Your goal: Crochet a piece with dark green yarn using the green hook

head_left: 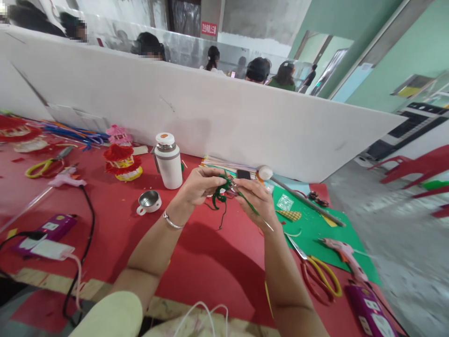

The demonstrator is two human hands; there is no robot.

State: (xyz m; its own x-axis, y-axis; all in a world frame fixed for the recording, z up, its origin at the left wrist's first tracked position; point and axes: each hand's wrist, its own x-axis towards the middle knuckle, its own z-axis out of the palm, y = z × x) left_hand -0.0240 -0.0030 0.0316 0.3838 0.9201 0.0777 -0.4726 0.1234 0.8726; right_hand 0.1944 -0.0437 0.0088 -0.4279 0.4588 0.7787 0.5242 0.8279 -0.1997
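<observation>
Indoors, red table (210, 262), white partition (217, 121), perhaps a workshop.

Both bare forearms reach forward from the lower edge of the view and converge, bringing the hands close together, raised at mid-frame. The left hand (199, 186) has its fingers curled inward in a pinch, a thin silver bangle (171, 221) round its wrist. The right hand (257, 199) faces it, fingers bent and pinched at the tips.
</observation>
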